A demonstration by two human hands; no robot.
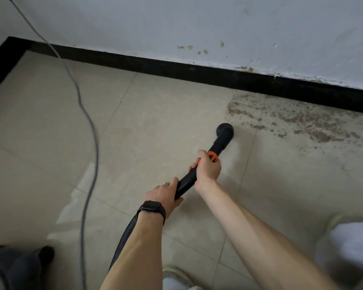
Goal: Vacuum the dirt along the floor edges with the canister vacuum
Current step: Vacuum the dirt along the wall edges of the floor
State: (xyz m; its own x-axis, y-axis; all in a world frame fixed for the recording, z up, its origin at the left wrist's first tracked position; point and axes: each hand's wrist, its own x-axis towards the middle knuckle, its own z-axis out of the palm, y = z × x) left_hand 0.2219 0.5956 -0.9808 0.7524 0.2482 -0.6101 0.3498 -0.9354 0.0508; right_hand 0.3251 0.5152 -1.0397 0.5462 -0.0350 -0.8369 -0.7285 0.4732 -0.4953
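Note:
A black vacuum wand point(187, 182) with an orange collar point(212, 156) ends in a round black nozzle point(225, 130) that sits on the beige floor tiles. My right hand point(208, 167) grips the wand just behind the orange collar. My left hand point(165, 194), with a black watch on its wrist, holds the wand lower down, where the ribbed black hose point(124, 240) joins. Brown dirt point(298, 120) lies scattered along the black baseboard point(197, 71), just right of the nozzle.
A grey power cord point(92, 143) trails across the floor on the left. The walls meet in a corner at the far left. A dark object point(19, 266) sits at the bottom left. My light trousers and shoe point(348, 243) show at the bottom right.

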